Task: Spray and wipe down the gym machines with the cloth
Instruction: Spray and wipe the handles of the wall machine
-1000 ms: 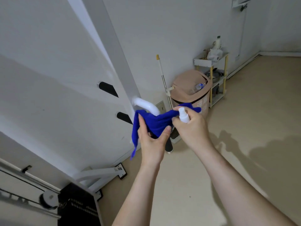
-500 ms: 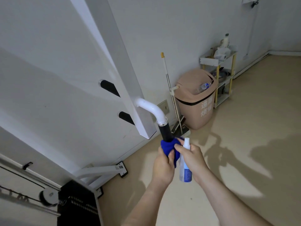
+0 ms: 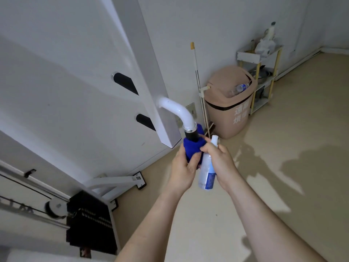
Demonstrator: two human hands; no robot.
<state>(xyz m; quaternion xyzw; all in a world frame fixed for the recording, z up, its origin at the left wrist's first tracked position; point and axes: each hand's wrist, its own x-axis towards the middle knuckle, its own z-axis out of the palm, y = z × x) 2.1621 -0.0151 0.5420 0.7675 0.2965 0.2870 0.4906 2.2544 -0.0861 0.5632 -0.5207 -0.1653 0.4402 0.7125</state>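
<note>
While the left hand [image 3: 181,171] is clamping the blue cloth [image 3: 192,148] around the black handle grip [image 3: 191,136], the right hand [image 3: 221,163] is holding the spray bottle [image 3: 207,175] just beside it. Right fingers [image 3: 206,148] are curling round the bottle.

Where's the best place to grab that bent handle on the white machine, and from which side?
The black grip at its free end, below the metal ring. It is round and points down, away from the post, so a hand wraps it from below, as the left hand does through the blue cloth. The white bend is curved and hugs the post.
</note>
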